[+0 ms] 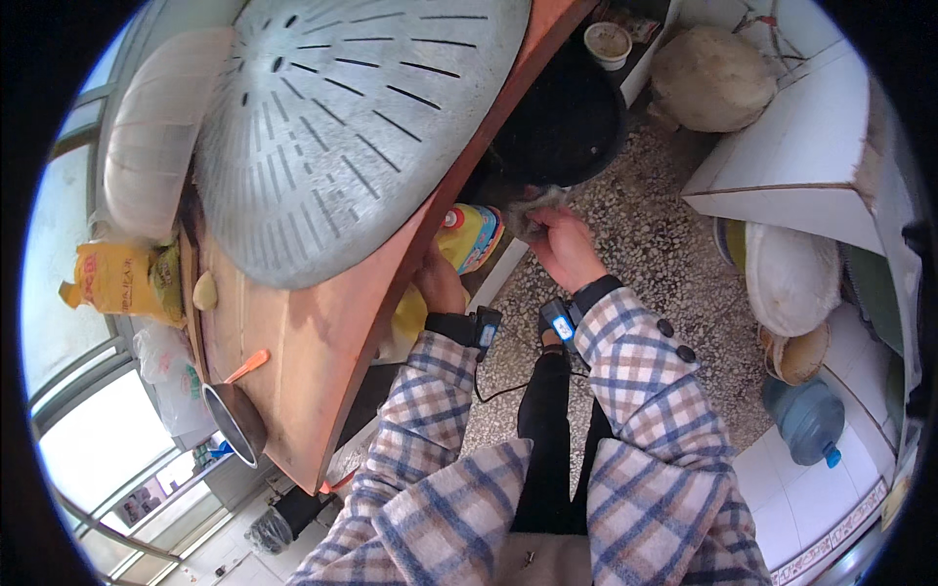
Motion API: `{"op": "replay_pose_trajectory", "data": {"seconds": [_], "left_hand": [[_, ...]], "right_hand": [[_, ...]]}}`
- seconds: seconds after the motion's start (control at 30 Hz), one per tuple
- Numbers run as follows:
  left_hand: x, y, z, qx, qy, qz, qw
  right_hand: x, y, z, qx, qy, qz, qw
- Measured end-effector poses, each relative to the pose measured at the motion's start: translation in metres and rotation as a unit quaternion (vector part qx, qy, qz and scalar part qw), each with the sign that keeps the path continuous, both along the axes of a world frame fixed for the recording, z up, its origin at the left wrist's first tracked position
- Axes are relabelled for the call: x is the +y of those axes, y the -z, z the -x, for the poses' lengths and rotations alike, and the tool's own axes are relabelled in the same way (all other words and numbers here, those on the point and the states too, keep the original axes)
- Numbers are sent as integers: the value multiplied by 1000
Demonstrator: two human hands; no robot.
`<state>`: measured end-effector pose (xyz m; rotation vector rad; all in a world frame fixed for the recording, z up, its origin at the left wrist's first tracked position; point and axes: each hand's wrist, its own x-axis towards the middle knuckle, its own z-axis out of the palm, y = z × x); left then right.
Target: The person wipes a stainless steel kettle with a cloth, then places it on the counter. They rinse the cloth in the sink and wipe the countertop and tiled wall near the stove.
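Note:
My right hand (564, 247) pinches a crumpled grey rag (538, 212) above the speckled floor, beside the table's edge. My left hand (442, 284) reaches in at the wooden tabletop's edge, its fingers mostly hidden. Close to that hand is a yellow plastic package (473, 238) with a blue and red printed band; whether the fingers grip it I cannot tell. More yellow material (409, 319) shows below the left wrist. Above both hands, a large slotted metal steamer plate (352, 139) covers much of the wooden tabletop (315, 351).
A big black pan (564, 121) sits low beyond my hands, near a small tub (607, 44). A metal bowl (236, 425) stands at the tabletop's near end. To the right are a white cabinet (791, 154), a white-covered basin (791, 275) and a blue water jug (804, 421).

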<state>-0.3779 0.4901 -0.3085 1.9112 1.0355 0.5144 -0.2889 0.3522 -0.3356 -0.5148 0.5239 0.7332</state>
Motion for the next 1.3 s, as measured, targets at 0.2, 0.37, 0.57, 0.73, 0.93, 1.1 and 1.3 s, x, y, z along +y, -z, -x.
{"op": "replay_pose_trajectory", "data": {"seconds": [0.2, 0.37, 0.57, 0.73, 0.93, 1.1, 1.3], "left_hand": [[37, 34, -8, 66, 69, -108, 990], [55, 39, 1, 47, 58, -5, 997], [49, 31, 4, 27, 37, 53, 998], [54, 28, -7, 4, 6, 112, 994], [57, 33, 15, 92, 102, 24, 990], [65, 48, 36, 158, 104, -81, 979], [67, 45, 12, 126, 95, -21, 987]], "right_hand": [[46, 45, -6, -27, 26, -63, 997], [80, 64, -13, -58, -12, -48, 997], [88, 61, -2, -93, -83, -52, 991], [89, 60, -6, -91, -81, -65, 990], [81, 51, -10, -135, -146, -29, 980], [83, 52, -12, -75, -112, -78, 988], [80, 49, -8, 1, -41, -170, 985]]}}
